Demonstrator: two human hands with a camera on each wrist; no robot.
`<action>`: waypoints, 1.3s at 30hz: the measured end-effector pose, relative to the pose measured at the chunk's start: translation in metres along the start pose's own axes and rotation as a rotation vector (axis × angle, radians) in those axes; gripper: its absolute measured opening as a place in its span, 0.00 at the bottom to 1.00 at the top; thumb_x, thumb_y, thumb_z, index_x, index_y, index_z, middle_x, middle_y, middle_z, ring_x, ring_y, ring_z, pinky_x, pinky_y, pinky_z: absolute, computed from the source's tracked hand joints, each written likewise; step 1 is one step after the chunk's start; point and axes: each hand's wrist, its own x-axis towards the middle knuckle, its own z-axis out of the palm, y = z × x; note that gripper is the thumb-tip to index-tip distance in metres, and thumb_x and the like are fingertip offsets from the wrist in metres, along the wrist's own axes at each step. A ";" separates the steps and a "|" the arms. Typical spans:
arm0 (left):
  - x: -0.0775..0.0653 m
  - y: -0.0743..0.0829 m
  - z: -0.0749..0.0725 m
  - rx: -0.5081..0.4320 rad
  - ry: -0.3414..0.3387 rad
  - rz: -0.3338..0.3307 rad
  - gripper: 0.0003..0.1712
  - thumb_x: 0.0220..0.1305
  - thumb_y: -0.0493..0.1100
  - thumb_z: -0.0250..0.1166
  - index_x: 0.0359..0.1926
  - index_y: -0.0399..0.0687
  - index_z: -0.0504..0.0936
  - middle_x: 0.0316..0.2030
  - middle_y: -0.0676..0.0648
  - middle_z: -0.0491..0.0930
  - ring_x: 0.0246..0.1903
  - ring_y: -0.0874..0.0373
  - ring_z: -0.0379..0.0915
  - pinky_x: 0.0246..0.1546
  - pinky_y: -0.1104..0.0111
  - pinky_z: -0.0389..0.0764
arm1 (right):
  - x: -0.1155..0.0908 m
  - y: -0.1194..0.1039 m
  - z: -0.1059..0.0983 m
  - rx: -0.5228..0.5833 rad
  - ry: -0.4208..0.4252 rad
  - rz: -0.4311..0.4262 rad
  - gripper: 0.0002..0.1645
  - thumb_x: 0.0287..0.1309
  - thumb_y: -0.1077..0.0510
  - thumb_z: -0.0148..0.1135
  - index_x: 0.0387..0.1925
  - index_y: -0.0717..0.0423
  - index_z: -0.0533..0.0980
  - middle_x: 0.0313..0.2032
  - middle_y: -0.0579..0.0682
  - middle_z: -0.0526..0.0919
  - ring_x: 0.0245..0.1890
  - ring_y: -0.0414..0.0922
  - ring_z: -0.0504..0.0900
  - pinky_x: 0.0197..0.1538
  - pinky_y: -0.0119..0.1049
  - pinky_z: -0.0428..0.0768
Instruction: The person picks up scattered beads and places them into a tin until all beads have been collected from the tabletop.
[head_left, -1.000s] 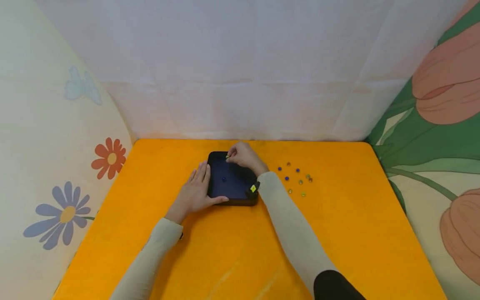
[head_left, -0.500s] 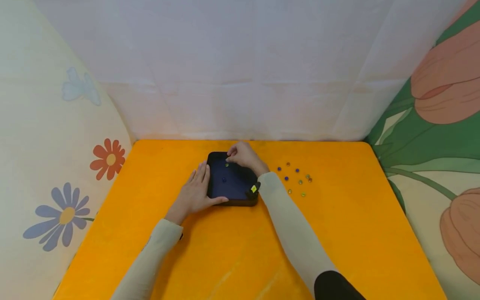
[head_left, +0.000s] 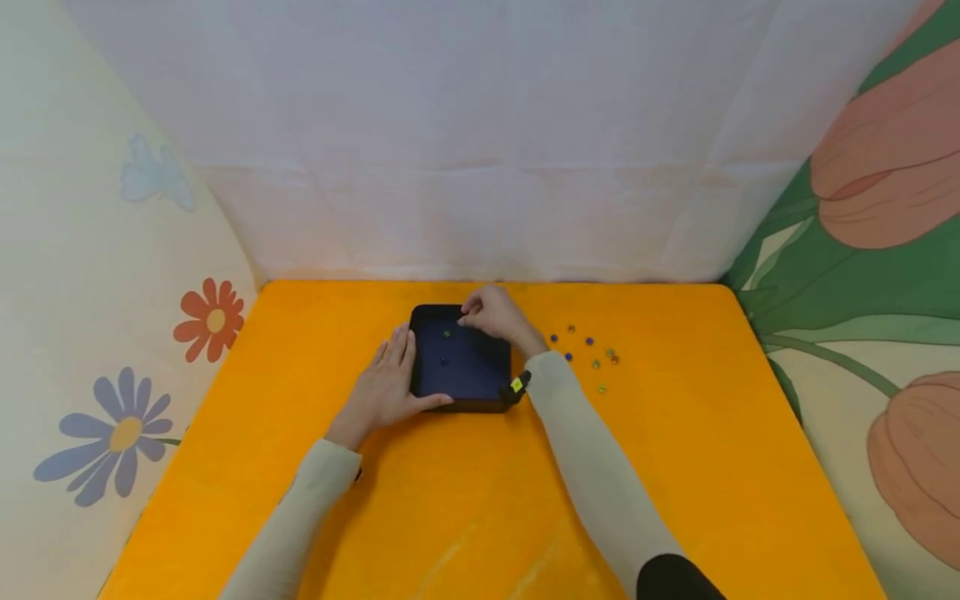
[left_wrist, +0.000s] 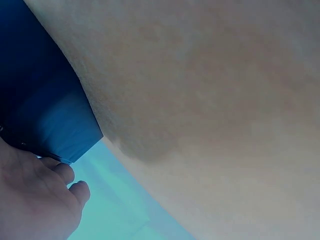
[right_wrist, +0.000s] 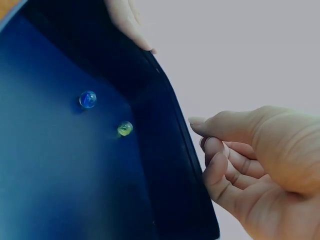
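A dark tray [head_left: 480, 406] with a dark blue floor lies on the table. My left hand [head_left: 381, 385] rests along its left side, fingers straight, with the thumb on the front rim. A blue marble [right_wrist: 88, 99] and a yellow-green marble [right_wrist: 125, 128] lie apart on the tray floor. My right hand [head_left: 497, 318] hovers over the tray's back rim, its fingers loosely bent. In the right wrist view a small gap parts thumb and forefinger, and no marble shows there. The left wrist view is mostly filled by the near skin of the hand or wrist.
Several loose marbles [head_left: 589, 341], blue, amber and yellow-green, lie scattered on the orange tablecloth [head_left: 720, 433] right of the tray. The right sleeve [head_left: 592, 450] passes close by them. A white curtain [head_left: 480, 167] hangs behind the table.
The yellow-green marble has left my right fingertips and now lies on the tray floor. My right hand has drawn slightly to the right. My left hand keeps its place at the tray.
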 end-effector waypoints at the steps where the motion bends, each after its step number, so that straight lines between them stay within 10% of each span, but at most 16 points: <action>1: 0.000 0.000 0.000 -0.002 0.001 0.001 0.80 0.54 0.90 0.54 0.84 0.36 0.37 0.85 0.37 0.30 0.86 0.42 0.31 0.86 0.46 0.42 | -0.002 0.001 0.000 0.005 0.004 -0.002 0.16 0.68 0.57 0.70 0.52 0.62 0.85 0.47 0.55 0.89 0.44 0.49 0.86 0.51 0.44 0.87; 39: 0.000 -0.002 0.003 -0.028 0.022 -0.001 0.82 0.52 0.91 0.55 0.84 0.36 0.37 0.86 0.36 0.32 0.86 0.39 0.32 0.85 0.45 0.44 | -0.124 0.055 -0.047 0.070 0.227 0.077 0.20 0.67 0.52 0.72 0.51 0.62 0.85 0.41 0.56 0.88 0.39 0.48 0.83 0.43 0.39 0.84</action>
